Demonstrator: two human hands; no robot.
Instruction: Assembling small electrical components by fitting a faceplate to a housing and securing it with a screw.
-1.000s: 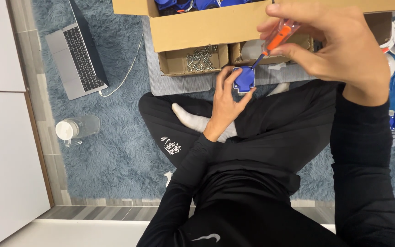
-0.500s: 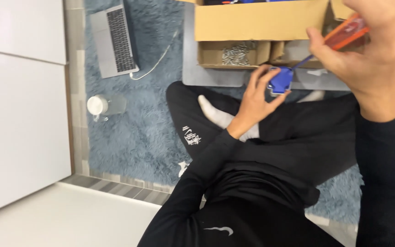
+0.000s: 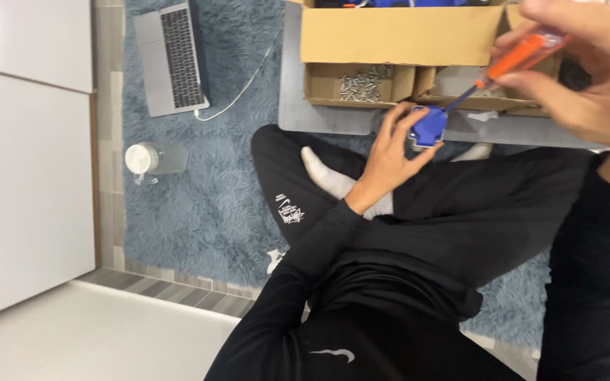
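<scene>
A: Your right hand is nearest the camera: fingers pinched shut on the orange-handled screwdriver.

B: Its tip meets the blue part, which your left hand grips above your lap.

A: Beyond: small cardboard box of screws, then laptop.
</scene>
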